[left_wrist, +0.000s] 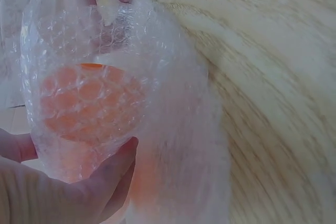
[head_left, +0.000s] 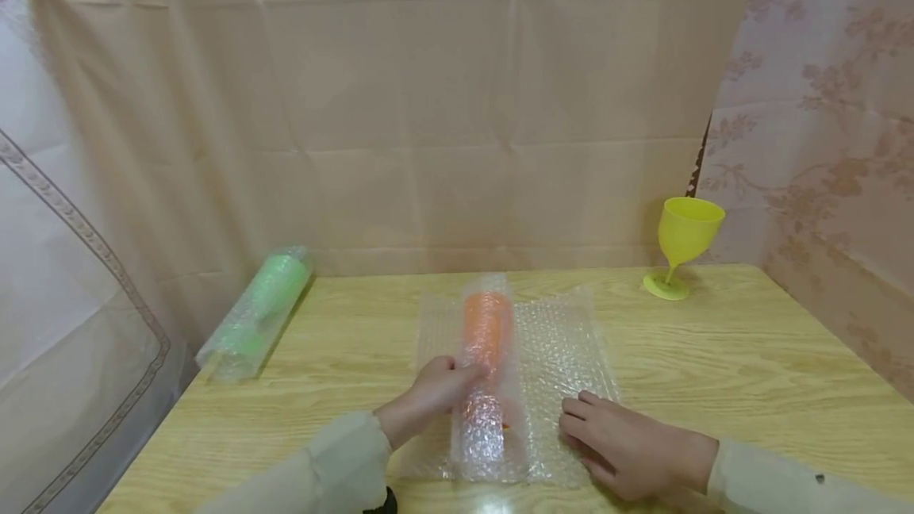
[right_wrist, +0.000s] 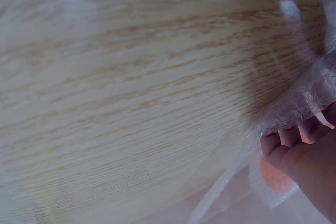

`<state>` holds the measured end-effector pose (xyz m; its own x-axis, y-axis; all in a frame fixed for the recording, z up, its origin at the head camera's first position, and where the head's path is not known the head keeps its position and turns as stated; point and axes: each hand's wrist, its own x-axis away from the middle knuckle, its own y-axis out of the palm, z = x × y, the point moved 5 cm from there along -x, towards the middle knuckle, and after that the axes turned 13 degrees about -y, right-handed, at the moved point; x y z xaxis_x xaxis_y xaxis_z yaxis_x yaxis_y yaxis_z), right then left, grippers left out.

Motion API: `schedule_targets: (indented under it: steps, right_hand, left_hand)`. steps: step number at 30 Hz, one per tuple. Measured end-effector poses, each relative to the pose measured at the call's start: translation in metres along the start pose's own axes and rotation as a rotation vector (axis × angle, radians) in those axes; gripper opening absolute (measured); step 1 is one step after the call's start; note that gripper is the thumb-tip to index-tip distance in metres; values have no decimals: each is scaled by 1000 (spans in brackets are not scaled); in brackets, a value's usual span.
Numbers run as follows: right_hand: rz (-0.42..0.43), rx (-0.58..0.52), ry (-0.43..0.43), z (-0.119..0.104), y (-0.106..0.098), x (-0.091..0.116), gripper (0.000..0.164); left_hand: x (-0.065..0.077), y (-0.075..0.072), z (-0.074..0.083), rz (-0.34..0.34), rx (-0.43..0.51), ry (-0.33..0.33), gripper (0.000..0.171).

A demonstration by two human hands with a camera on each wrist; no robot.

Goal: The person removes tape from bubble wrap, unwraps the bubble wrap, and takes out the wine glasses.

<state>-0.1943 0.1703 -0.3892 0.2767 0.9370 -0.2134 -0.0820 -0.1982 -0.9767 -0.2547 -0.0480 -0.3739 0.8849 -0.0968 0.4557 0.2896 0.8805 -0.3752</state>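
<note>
A sheet of bubble wrap (head_left: 564, 355) lies at the middle of the table, with part of it folded over an orange goblet (head_left: 487, 320) on its side. My left hand (head_left: 437, 389) grips the goblet through the wrap, thumb on top. In the left wrist view, the goblet's round orange end (left_wrist: 92, 103) shows through the bubbles beside the thumb. At the sheet's right edge, my right hand (head_left: 628, 444) has its fingers curled. The right wrist view shows these fingers (right_wrist: 270, 142) pinching the wrap's edge (right_wrist: 294, 103). The wrap blurs the goblet's full outline.
A green item (head_left: 274, 288) rolled in bubble wrap lies at the table's left edge. Toward the back right stands a yellow goblet (head_left: 689, 232). Beige cloth (head_left: 428, 101) hangs behind the wooden table (head_left: 735, 355), and patterned cloth (head_left: 842, 141) hangs at the right.
</note>
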Motion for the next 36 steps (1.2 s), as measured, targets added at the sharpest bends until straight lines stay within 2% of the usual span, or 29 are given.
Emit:
schedule_targets:
  steps: [12,22,30,36]
  right_hand:
    - [-37,-9,10,-1,1,0,26]
    - [-36,2,10,-2,-1,-2,24]
    - [-69,-70,36,1,-3,-2,22]
    - [-61,-73,47,2,-2,1,23]
  left_hand:
    - [-1,13,4,-27,-3,21,46]
    - [1,11,3,-69,-33,10,58]
    - [6,11,-1,-127,-3,0,56]
    - [10,12,-3,-156,18,2,52]
